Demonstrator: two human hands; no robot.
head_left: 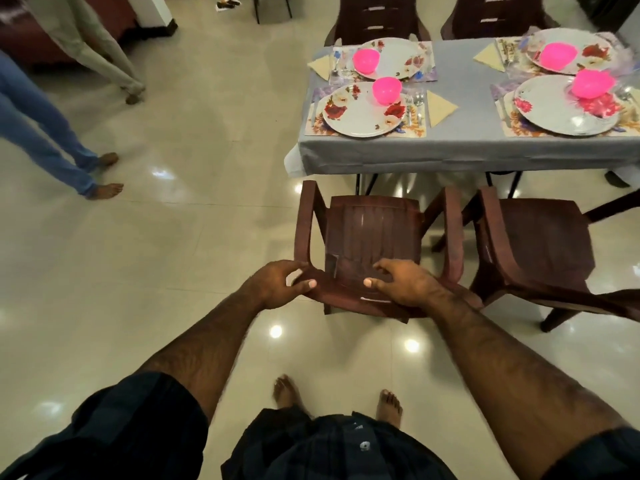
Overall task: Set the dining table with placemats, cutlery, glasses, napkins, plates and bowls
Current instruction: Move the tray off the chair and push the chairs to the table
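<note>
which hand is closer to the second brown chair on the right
Right. The right hand grips the top of the near chair's backrest on the side toward the second chair; the left hand grips the far side.

Grey tablecloth (460, 147), pink bowls (387, 90), floral white plates (363, 112), dark brown chairs (374, 230), cream floor (173, 237)

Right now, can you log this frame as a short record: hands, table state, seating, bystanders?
hands: left hand and right hand both grip the backrest of the brown plastic armchair
table: grey-clothed dining table, four floral plates, near-left one, each with a pink bowl
seating: second brown armchair alongside
bystanders: two pairs of legs, far left
</note>
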